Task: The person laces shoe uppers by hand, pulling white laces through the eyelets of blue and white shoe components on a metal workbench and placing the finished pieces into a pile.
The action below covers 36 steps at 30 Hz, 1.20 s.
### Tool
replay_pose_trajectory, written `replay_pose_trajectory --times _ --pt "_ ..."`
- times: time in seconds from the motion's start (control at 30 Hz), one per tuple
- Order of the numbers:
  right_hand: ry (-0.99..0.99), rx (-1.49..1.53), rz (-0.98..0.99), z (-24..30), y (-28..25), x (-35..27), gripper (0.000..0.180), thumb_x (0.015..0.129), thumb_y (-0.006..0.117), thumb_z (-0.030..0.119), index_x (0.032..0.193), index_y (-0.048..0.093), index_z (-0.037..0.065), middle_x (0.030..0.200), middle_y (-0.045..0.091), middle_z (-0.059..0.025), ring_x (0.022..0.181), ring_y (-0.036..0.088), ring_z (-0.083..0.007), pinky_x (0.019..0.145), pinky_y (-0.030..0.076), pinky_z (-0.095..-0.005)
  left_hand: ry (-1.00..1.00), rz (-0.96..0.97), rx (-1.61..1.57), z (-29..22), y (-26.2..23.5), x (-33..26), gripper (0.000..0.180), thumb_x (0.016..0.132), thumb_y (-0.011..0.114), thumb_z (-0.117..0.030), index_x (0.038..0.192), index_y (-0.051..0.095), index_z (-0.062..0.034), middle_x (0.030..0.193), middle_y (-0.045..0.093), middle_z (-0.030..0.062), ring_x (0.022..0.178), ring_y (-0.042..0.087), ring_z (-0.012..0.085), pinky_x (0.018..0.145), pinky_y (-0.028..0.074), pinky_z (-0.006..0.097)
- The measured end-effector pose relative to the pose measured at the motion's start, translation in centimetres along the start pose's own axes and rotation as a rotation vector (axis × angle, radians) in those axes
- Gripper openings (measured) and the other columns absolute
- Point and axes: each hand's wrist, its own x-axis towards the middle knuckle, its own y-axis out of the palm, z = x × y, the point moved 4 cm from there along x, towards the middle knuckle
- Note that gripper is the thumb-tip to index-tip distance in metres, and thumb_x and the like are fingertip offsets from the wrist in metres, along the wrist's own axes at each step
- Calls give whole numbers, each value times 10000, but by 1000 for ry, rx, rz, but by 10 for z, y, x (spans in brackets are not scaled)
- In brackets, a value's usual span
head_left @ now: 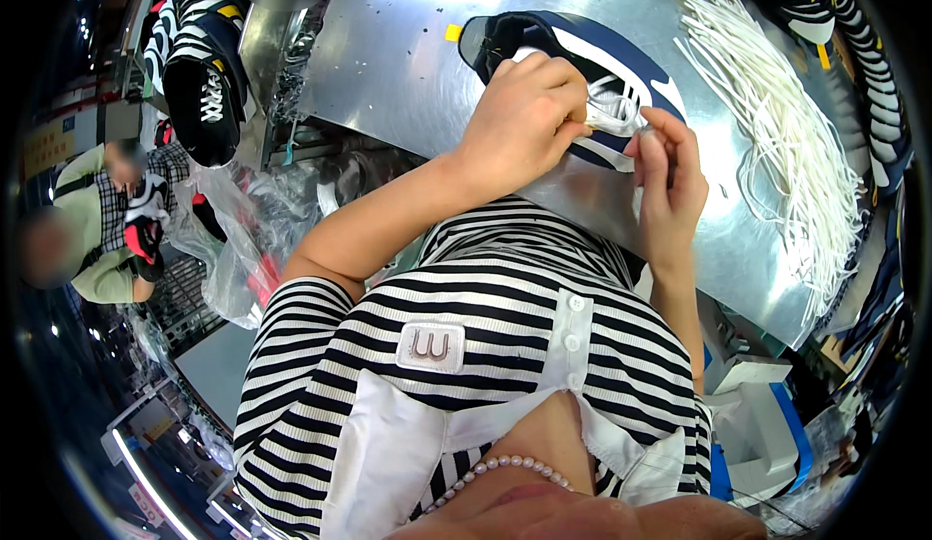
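Observation:
A navy and white sneaker (pixel 621 50) with a yellow heel tab lies on the metal table in front of me, its toe toward the right. White shoelace (pixel 614 105) runs in rows across its tongue and gathers in loose loops between my hands. Over the shoe's opening, my left hand (pixel 532 113) is closed, thumb and fingers pinching the lace beside the eyelets. My right hand (pixel 670 176) pinches lace at the shoe's near side with thumb and forefinger. Part of the collar and tongue is hidden behind my left hand.
The shiny metal table (pixel 388 74) carries a thick bundle of loose white laces (pixel 777 142) on the right. Striped sneakers (pixel 204 84) are lined up at the left; more shoes (pixel 874 84) line the right edge. Clear plastic bags (pixel 228 259) hang left. A co-worker (pixel 97 220) holds a shoe.

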Motion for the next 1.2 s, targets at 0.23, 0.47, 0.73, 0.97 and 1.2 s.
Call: replay_pose_trajectory --times 0.23,0.47,0.73,0.97,1.2 --pt "13 -177 70 -6 9 -15 158 970 608 120 1111 596 50 837 707 -95 723 694 -168 638 513 -272 -227 114 10 14 6 9 295 778 776 -286 951 641 -89 929 689 79 862 650 267 769 472 358" --pt "100 -220 93 -9 14 -6 136 966 610 141 1061 578 49 792 709 -99 690 703 -197 604 510 -298 -223 154 -41 19 7 8 297 784 775 -301 965 684 -84 818 689 118 744 658 297 652 501 391" --pt "32 -395 106 -20 37 18 148 960 531 153 956 552 7 854 622 -213 807 635 -389 661 479 -458 194 -120 -80 12 13 -10 85 740 657 -151 796 711 -186 849 704 -29 680 633 213 625 518 346" --pt "108 136 242 -71 51 52 102 951 499 33 1014 425 0 793 510 -69 727 526 -160 682 448 -313 154 -133 -104 40 15 -10 92 775 648 -157 806 596 -88 752 619 75 728 606 307 670 450 412" --pt "-349 -724 329 -69 4 67 115 950 550 250 951 562 136 897 542 2 566 482 -154 460 401 -346 278 -89 -110 51 -15 -29 189 856 649 -214 915 571 -53 771 617 122 738 624 352 593 453 472"
